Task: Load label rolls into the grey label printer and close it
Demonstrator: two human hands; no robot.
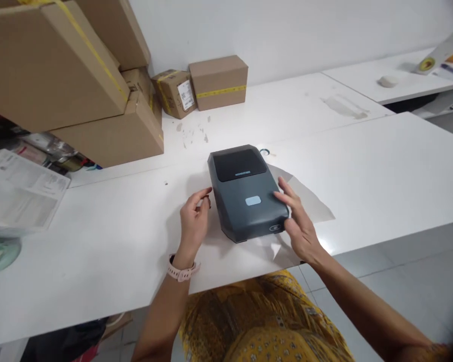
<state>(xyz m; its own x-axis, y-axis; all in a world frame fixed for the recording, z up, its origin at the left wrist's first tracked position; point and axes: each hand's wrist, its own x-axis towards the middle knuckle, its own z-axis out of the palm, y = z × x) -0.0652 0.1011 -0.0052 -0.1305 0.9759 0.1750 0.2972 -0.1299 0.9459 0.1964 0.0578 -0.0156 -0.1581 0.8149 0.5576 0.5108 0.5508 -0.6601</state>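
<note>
A dark grey-blue device [232, 201], shaped like a label printer, lies flat on the white table with a glossy black panel and a pale blue button on its top. My left hand [195, 221], with a pink watch strap on its wrist, is at the device's left side. Its fingers are loosely bent, and the fingertips reach the edge or come very near it. Along the right side rests my right hand [300, 226], fingers stretched and apart, thumb at the near right corner. White paper [311, 198] sticks out from under the device on the right.
Large cardboard boxes [109, 130] are stacked at the left. Two smaller boxes [221, 90] stand against the wall. A clear plastic bag with a printed sheet [26, 186] and a green round container [2, 254] are at the left edge. A small dark ring [265, 152] lies behind the device.
</note>
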